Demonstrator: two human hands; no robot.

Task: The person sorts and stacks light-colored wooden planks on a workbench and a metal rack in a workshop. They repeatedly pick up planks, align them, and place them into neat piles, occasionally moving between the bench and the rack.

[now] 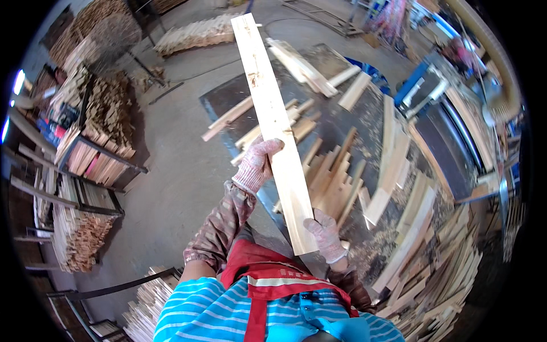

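Note:
A long, pale wooden board [268,105] is held up before me, its far end tilted slightly to the left. My left hand [258,162], in a light knitted glove, grips its left edge around the middle, with the thumb lying on the face. At the near end, my gloved right hand [327,235] holds the right edge, its thumb over the face and its other fingers mostly hidden. Brown knots and a dark spot mark the board. Beneath it stands a dark worktable [228,94] scattered with cut wood strips [333,179].
A machine with a dark roller [461,137] stands on the right. Loose boards [439,279] pile up at the lower right. Racks of stacked wood [85,228] line the left side, and a low stack of strips [196,34] lies on the floor beyond the table.

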